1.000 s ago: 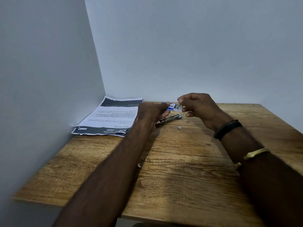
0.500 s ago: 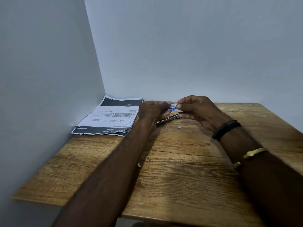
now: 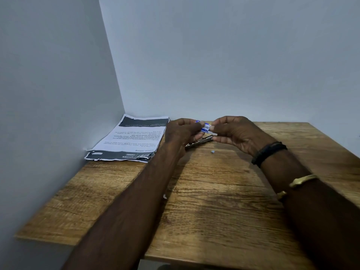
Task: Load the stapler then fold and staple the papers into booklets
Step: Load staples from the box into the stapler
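Note:
A small blue and white staple box [image 3: 205, 128] is held above the table between both hands. My left hand [image 3: 183, 131] pinches its left end and my right hand [image 3: 232, 133] pinches its right end. Beneath them a metal stapler [image 3: 198, 142] lies on the wooden table [image 3: 214, 201], partly hidden by my left hand. A stack of printed papers [image 3: 132, 140] with dark header bands lies at the far left, against the wall.
A tiny grey bit [image 3: 212, 152] lies on the table near the stapler, and a small white scrap [image 3: 164, 196] shows beside my left forearm. Walls close off the left and back sides of the table.
My right hand has come left and down to meet my left hand at the staple box. The stapler and papers have not moved.

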